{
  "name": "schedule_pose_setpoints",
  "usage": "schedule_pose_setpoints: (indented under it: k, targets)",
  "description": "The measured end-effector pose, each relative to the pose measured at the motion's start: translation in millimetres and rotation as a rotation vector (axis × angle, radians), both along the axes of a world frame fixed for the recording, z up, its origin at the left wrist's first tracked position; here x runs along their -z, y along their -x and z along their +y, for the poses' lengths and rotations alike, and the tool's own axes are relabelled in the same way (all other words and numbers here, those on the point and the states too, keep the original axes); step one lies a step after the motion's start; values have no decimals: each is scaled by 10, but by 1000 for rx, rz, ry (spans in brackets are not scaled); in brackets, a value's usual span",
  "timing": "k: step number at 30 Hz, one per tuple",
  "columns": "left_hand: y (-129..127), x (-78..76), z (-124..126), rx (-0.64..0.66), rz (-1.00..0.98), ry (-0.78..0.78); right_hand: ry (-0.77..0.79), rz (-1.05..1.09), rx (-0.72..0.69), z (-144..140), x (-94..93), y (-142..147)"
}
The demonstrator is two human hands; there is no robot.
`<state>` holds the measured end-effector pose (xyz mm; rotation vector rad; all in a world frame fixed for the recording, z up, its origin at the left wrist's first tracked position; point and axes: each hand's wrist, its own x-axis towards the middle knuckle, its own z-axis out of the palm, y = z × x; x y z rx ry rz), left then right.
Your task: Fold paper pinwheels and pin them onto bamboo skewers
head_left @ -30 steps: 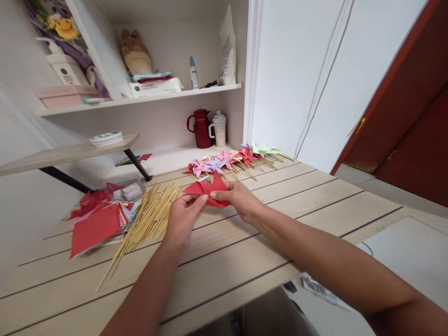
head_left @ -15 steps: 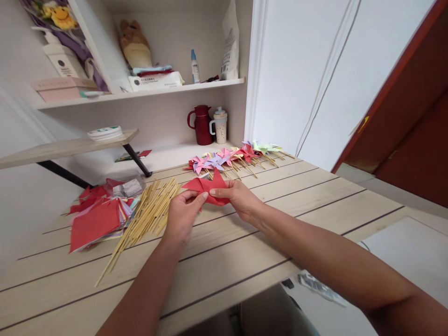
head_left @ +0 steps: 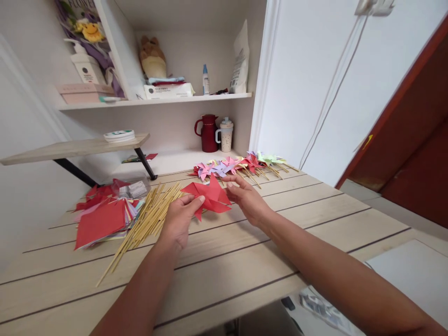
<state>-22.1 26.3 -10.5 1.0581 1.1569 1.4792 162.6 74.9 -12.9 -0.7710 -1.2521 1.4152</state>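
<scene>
A red paper pinwheel (head_left: 211, 198) with pointed blades is pinched in my left hand (head_left: 180, 217), the thumb lying on top of one blade. My right hand (head_left: 247, 196) is just to the right of the pinwheel, thumb and fingers apart, holding nothing that I can see. To the left lies a loose bundle of thin wooden sticks (head_left: 150, 217). Beyond it is a stack of coloured paper squares (head_left: 101, 223), red uppermost. Finished pinwheels on sticks (head_left: 229, 165) lie in a row at the back of the table.
A raised wooden shelf (head_left: 77, 148) on black legs stands back left, above a clear plastic box (head_left: 135, 187). A dark red jug (head_left: 209, 134) and a cream cup (head_left: 226, 135) stand behind the pinwheels. The slatted table (head_left: 224, 280) ends close to my arms.
My right hand has let go of the red pinwheel and drawn slightly to the right, its fingers opening. My left hand still holds the pinwheel. The camera view has shifted.
</scene>
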Motion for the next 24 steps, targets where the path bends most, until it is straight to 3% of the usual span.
schedule_pose_setpoints:
  k: [5, 8, 16, 24]
  targets:
    - [65, -59, -28, 4, -66, -7, -281, -42, -82, 6, -36, -67]
    - [73, -67, -40, 32, -73, -20, -371, -114, -118, -16, -63, -81]
    - [44, -16, -41, 64, 22, 2, -291, -164, -107, -44, -56, -73]
    - [-54, -63, -69, -55, 244, -30, -354, -245, -83, -56, -80, -73]
